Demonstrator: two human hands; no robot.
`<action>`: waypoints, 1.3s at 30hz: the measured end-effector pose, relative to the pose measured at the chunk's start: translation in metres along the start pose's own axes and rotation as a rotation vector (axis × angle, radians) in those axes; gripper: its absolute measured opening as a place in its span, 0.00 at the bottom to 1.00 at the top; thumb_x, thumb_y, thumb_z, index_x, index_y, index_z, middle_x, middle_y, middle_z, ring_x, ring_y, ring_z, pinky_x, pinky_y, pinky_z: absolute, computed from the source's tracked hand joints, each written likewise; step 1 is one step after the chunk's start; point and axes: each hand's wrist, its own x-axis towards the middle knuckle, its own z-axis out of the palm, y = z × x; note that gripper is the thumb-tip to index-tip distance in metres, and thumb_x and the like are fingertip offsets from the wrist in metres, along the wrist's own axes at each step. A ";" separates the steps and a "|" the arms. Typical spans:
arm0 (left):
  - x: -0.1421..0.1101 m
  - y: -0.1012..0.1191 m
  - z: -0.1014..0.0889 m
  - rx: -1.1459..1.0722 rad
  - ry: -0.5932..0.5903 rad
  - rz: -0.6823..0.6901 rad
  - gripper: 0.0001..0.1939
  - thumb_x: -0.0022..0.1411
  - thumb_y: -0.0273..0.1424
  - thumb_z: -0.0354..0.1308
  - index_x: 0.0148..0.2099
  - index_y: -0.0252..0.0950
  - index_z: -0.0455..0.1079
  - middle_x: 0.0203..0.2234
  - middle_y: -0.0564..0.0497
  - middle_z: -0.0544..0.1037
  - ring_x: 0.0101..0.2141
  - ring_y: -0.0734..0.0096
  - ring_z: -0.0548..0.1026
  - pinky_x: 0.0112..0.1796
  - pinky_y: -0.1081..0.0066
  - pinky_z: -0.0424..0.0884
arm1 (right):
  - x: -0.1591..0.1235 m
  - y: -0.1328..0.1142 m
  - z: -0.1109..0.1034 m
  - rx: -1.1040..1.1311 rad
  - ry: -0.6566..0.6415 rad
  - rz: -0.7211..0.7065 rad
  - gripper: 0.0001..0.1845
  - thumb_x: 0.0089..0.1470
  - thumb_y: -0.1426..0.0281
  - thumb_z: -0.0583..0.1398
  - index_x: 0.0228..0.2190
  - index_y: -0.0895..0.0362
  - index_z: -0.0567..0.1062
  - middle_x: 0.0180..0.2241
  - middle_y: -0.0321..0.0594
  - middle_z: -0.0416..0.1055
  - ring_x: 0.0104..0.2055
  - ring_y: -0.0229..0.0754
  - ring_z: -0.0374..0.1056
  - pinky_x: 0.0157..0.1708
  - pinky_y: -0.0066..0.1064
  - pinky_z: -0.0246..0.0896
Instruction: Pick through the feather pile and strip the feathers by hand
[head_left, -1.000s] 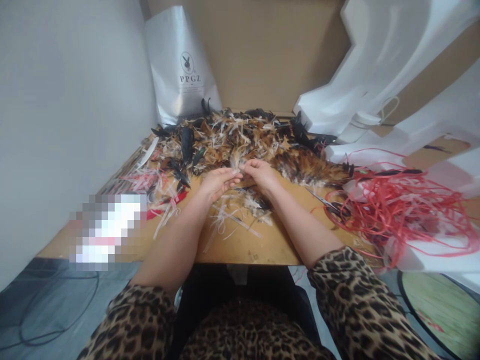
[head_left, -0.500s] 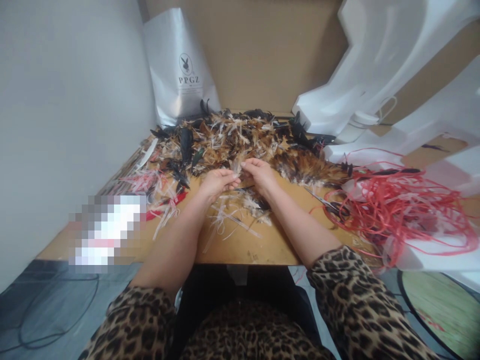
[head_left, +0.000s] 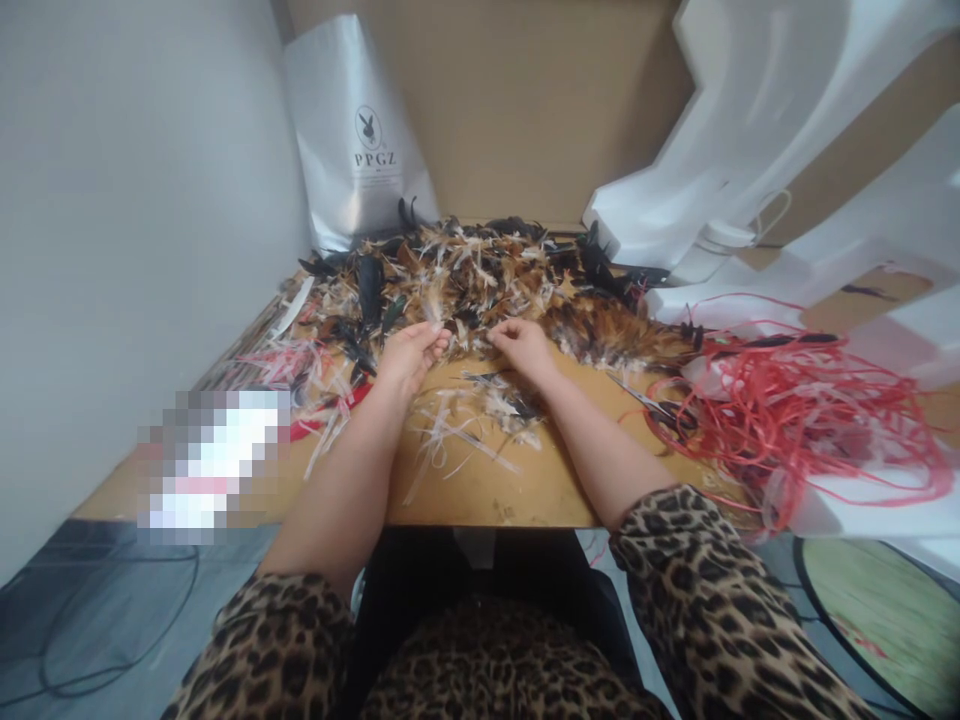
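Observation:
A heap of brown, black and white feathers (head_left: pixel 480 275) covers the far half of a wooden table (head_left: pixel 517 490). My left hand (head_left: pixel 409 355) rests at the heap's near edge, fingers pinched on a pale feather (head_left: pixel 435 318). My right hand (head_left: pixel 523 345) is a short way to the right, fingers curled and pinched at the heap's edge; what it holds is too small to make out. Pale trimmed quill strips (head_left: pixel 457 430) lie scattered on the table just in front of both hands.
A tangle of red string (head_left: pixel 795 410) lies right, with scissors (head_left: pixel 649 403) at its left edge. White foam pieces (head_left: pixel 765 130) lean at the back right. A grey bag (head_left: pixel 360 140) stands at the back, against cardboard. A wall bounds the left side.
My hands were touching over one feather tuft; they have now parted. The left hand moved left with a pale feather, and the right stayed near the heap's edge.

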 end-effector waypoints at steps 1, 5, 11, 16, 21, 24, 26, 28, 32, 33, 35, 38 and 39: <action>0.000 -0.001 0.000 0.001 -0.001 0.000 0.04 0.50 0.22 0.62 0.30 0.27 0.71 0.21 0.48 0.76 0.19 0.84 0.71 0.21 0.84 0.66 | -0.002 0.000 0.001 -0.144 -0.031 -0.053 0.07 0.45 0.67 0.59 0.25 0.58 0.75 0.27 0.38 0.71 0.29 0.36 0.64 0.33 0.28 0.57; -0.001 -0.001 0.001 0.010 -0.021 -0.002 0.03 0.50 0.23 0.62 0.30 0.27 0.71 0.22 0.48 0.76 0.19 0.84 0.71 0.22 0.84 0.66 | -0.010 -0.009 0.004 -0.694 -0.107 -0.246 0.10 0.50 0.68 0.56 0.32 0.56 0.76 0.35 0.43 0.71 0.38 0.42 0.66 0.36 0.30 0.56; -0.002 0.000 0.002 0.016 -0.022 -0.021 0.04 0.50 0.23 0.62 0.30 0.27 0.71 0.22 0.48 0.76 0.20 0.84 0.71 0.22 0.84 0.66 | -0.012 -0.016 0.005 -0.892 -0.115 -0.228 0.15 0.54 0.69 0.50 0.32 0.57 0.76 0.36 0.46 0.71 0.39 0.44 0.66 0.36 0.31 0.55; -0.004 0.000 0.003 0.011 -0.045 -0.030 0.03 0.51 0.23 0.62 0.30 0.27 0.71 0.21 0.49 0.76 0.20 0.84 0.71 0.22 0.84 0.66 | -0.008 -0.011 -0.005 -0.666 -0.098 -0.108 0.11 0.51 0.68 0.53 0.29 0.55 0.75 0.33 0.39 0.73 0.35 0.40 0.67 0.34 0.28 0.56; -0.007 -0.001 0.005 0.025 -0.049 -0.061 0.04 0.50 0.22 0.62 0.30 0.27 0.70 0.21 0.49 0.76 0.19 0.84 0.71 0.21 0.84 0.65 | -0.011 -0.015 -0.002 -0.734 -0.120 -0.141 0.11 0.50 0.66 0.55 0.32 0.55 0.75 0.37 0.42 0.73 0.37 0.43 0.68 0.35 0.30 0.57; -0.008 -0.001 0.006 0.035 -0.046 -0.069 0.04 0.50 0.22 0.62 0.30 0.27 0.69 0.21 0.49 0.76 0.19 0.84 0.71 0.21 0.84 0.66 | -0.014 -0.018 0.003 -0.847 -0.160 -0.168 0.13 0.53 0.67 0.53 0.33 0.57 0.76 0.37 0.48 0.72 0.39 0.46 0.68 0.36 0.32 0.58; -0.008 -0.001 0.006 0.039 -0.053 -0.070 0.03 0.51 0.22 0.61 0.30 0.27 0.69 0.21 0.49 0.76 0.19 0.84 0.71 0.21 0.84 0.66 | -0.013 -0.017 0.002 -0.847 -0.153 -0.170 0.14 0.53 0.69 0.52 0.30 0.59 0.76 0.37 0.51 0.72 0.38 0.46 0.68 0.36 0.33 0.58; -0.007 -0.001 0.006 0.039 -0.061 -0.068 0.03 0.51 0.22 0.61 0.30 0.27 0.70 0.21 0.49 0.76 0.19 0.84 0.71 0.21 0.85 0.66 | -0.011 -0.016 -0.002 -0.717 -0.118 -0.146 0.12 0.51 0.69 0.54 0.28 0.59 0.77 0.35 0.49 0.73 0.37 0.46 0.68 0.37 0.33 0.58; -0.007 -0.002 0.005 0.044 -0.097 -0.089 0.03 0.51 0.22 0.61 0.30 0.27 0.70 0.22 0.49 0.77 0.20 0.83 0.72 0.21 0.84 0.66 | -0.005 -0.016 -0.011 0.038 -0.077 0.101 0.13 0.46 0.61 0.60 0.27 0.59 0.77 0.27 0.40 0.73 0.27 0.37 0.65 0.29 0.28 0.58; -0.007 -0.003 0.004 0.048 -0.116 -0.106 0.03 0.51 0.22 0.62 0.31 0.27 0.70 0.23 0.48 0.77 0.20 0.83 0.73 0.21 0.84 0.67 | -0.004 -0.018 -0.012 0.257 -0.085 0.173 0.15 0.44 0.60 0.61 0.28 0.59 0.77 0.27 0.39 0.73 0.25 0.35 0.63 0.25 0.26 0.57; -0.007 -0.004 0.004 0.048 -0.155 -0.144 0.04 0.51 0.22 0.62 0.31 0.27 0.70 0.25 0.47 0.78 0.22 0.81 0.74 0.22 0.83 0.67 | -0.005 -0.023 -0.012 0.597 -0.126 0.283 0.17 0.42 0.59 0.63 0.31 0.58 0.76 0.29 0.39 0.73 0.24 0.32 0.62 0.22 0.24 0.55; -0.008 -0.005 0.004 0.013 -0.225 -0.195 0.04 0.52 0.21 0.61 0.33 0.27 0.71 0.27 0.45 0.78 0.24 0.79 0.76 0.22 0.83 0.68 | -0.009 -0.031 -0.006 0.839 -0.239 0.375 0.14 0.40 0.63 0.64 0.31 0.56 0.76 0.32 0.37 0.74 0.28 0.32 0.66 0.23 0.22 0.57; -0.009 -0.005 0.005 -0.002 -0.255 -0.210 0.04 0.52 0.21 0.60 0.34 0.27 0.71 0.27 0.45 0.78 0.24 0.78 0.76 0.23 0.83 0.68 | -0.011 -0.033 -0.003 0.881 -0.278 0.386 0.13 0.41 0.64 0.64 0.32 0.55 0.75 0.32 0.36 0.74 0.29 0.32 0.67 0.25 0.22 0.59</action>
